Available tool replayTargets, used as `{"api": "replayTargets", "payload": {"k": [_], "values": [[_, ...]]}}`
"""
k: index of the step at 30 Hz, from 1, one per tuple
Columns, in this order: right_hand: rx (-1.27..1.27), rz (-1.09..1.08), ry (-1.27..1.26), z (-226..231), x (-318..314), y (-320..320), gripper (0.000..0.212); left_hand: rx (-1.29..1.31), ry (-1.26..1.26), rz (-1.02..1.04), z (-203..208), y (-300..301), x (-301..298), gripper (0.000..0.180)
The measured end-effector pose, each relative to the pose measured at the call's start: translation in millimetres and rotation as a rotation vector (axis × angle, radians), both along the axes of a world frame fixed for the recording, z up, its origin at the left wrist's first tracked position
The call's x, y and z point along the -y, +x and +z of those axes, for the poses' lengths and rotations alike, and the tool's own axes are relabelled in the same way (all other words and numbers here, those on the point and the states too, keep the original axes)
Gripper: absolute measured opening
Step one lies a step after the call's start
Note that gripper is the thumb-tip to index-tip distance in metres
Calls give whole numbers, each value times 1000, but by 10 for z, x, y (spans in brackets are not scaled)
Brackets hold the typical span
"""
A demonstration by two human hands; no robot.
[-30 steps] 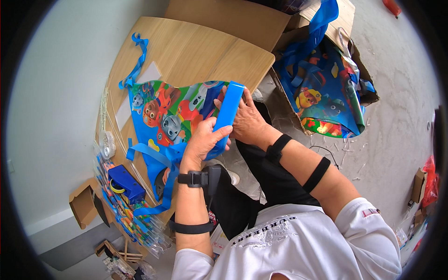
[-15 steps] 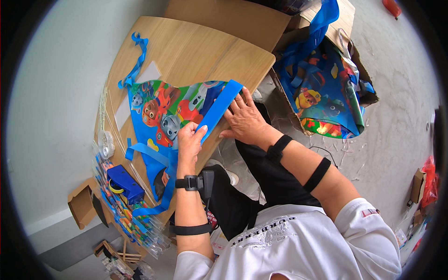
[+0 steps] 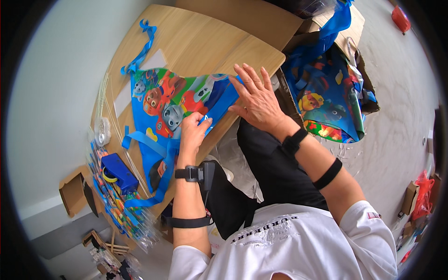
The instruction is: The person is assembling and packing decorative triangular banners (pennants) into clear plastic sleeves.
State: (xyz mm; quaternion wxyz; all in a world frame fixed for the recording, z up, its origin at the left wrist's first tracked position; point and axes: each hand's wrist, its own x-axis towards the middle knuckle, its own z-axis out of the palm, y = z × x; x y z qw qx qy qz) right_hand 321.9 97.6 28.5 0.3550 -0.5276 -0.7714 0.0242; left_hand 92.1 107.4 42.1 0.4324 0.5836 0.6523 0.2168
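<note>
A kite of thin cloth, printed with cartoon dogs, lies on the wooden table. Along its right edge, near the table's edge, runs a blue band. The thumb and fingers of my left hand pinch the lower part of this band. My right hand is open with its fingers spread, beside the band's upper end; the fingertips appear next to the cloth's corner, and I cannot tell whether they touch it. A loose blue ribbon loops from the kite's lower part beside my left wrist.
At the table's left edge are a blue tape dispenser, a roll of clear tape, thin white rods and a bundle of wrapped colourful pieces. A curly ribbon lies farther back. A cardboard box on the right holds more printed cloth.
My right hand has come off the band and spread its fingers, moving slightly right. My left hand keeps its pinch on the band. The whole view has shifted a little.
</note>
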Motion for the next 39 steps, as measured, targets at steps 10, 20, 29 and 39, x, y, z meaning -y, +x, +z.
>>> {"api": "replayTargets", "payload": {"k": [10, 20, 29, 39], "values": [[303, 18, -213, -247, -114, -24, 77, -151, -56, -9, 147, -1343, 454, 26], [387, 23, -219, -249, -130, -49, 75, -1021, 461, 2, 113, -2202, 1315, 19], [480, 15, -224, -252, -146, -48, 77, -1104, 205, 216, 135, -2870, 2041, 50], [502, 13, -234, -264, -158, -44, 77, -168, 322, 259, 443, -2288, 1406, 37]]}}
